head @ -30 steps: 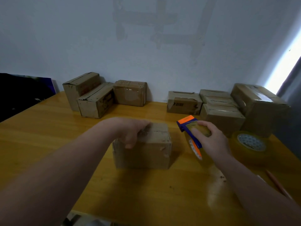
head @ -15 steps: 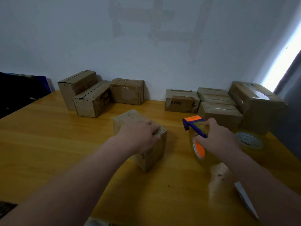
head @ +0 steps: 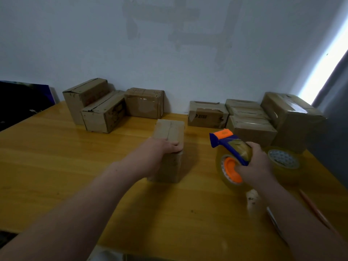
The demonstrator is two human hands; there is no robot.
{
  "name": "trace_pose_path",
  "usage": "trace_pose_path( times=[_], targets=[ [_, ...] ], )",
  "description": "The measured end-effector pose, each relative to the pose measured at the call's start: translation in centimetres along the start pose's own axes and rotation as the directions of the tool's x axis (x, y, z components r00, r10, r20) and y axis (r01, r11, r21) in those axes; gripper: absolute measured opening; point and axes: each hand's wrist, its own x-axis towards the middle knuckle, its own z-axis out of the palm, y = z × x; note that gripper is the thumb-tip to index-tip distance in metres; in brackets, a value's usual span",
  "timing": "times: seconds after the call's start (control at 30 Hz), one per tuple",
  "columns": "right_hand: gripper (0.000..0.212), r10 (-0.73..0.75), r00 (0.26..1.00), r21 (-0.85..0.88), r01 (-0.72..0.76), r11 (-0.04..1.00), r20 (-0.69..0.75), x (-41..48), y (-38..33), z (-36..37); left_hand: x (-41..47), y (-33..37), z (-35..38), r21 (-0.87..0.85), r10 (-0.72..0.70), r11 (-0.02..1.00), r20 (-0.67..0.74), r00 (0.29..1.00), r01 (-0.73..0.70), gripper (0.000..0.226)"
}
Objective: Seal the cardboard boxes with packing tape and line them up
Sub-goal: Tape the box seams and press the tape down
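Note:
A small cardboard box (head: 170,132) stands in the middle of the wooden table (head: 56,166), its long side pointing away from me and its flap seam facing up. My left hand (head: 162,147) grips the box's near top edge, fingers curled over it. My right hand (head: 254,166) holds a blue and orange tape dispenser (head: 226,140) loaded with a clear tape roll (head: 229,174), just right of the box and apart from it.
Three boxes (head: 105,108) sit at the back left by the wall. Several boxes (head: 250,117) are grouped at the back right. A spare tape roll (head: 284,162) lies right of my hand. A pen (head: 316,210) and a paper scrap (head: 253,198) lie near the right edge.
My left hand has turned the box from lying crosswise, through a diagonal, to pointing lengthwise away from me. The right hand with the dispenser has stayed in about the same spot.

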Motion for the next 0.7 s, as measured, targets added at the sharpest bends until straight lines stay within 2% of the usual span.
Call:
trace_pose_path(
  times=[0.1,0.23,0.33,0.37,0.4,0.47,0.5,0.6,0.7],
  targets=[
    [0.082,-0.041,0.998,0.215,0.032,0.976,0.038,-0.4,0.3,-0.4,-0.4,-0.2,0.0,-0.034,0.012,0.999,-0.027,1.000,-0.013,0.079],
    [0.077,-0.224,0.969,0.381,0.169,0.909,0.105,-2.0,-0.3,-1.1,-0.8,-0.3,0.8,-0.354,-0.057,0.935,-0.244,0.968,-0.034,0.043],
    [0.076,-0.354,0.926,0.476,0.255,0.841,0.129,-3.2,-1.1,-1.9,-0.8,0.3,-0.1,-0.539,-0.194,0.841,-0.366,0.910,-0.037,0.038],
    [0.075,-0.391,0.911,0.487,0.286,0.825,0.129,-3.5,-1.4,-2.1,-0.9,0.5,-0.4,-0.648,-0.253,0.760,-0.359,0.898,-0.044,0.038],
    [0.076,-0.423,0.897,0.488,0.315,0.814,0.127,-3.8,-1.6,-2.2,-0.9,0.7,-0.8,-0.781,-0.302,0.622,-0.301,0.904,-0.052,0.038],
    [0.078,-0.472,0.873,0.473,0.366,0.801,0.124,-4.1,-2.1,-2.3,-1.0,0.9,-1.6,-0.960,-0.331,0.281,-0.088,0.940,0.009,0.040],
    [0.079,-0.491,0.862,0.461,0.388,0.798,0.124,-4.2,-2.2,-2.3,-1.1,0.9,-1.8,-0.979,-0.318,0.190,0.003,0.948,0.067,0.042],
    [0.080,-0.529,0.838,0.441,0.428,0.789,0.133,-4.4,-2.5,-2.3,-1.5,0.7,-2.1,-0.980,-0.248,0.125,0.119,0.961,0.154,0.039],
    [0.079,-0.567,0.811,0.433,0.465,0.772,0.141,-4.6,-2.7,-2.3,-1.9,0.7,-2.3,-0.987,-0.194,0.065,0.133,0.972,0.149,0.017]
  ],
)
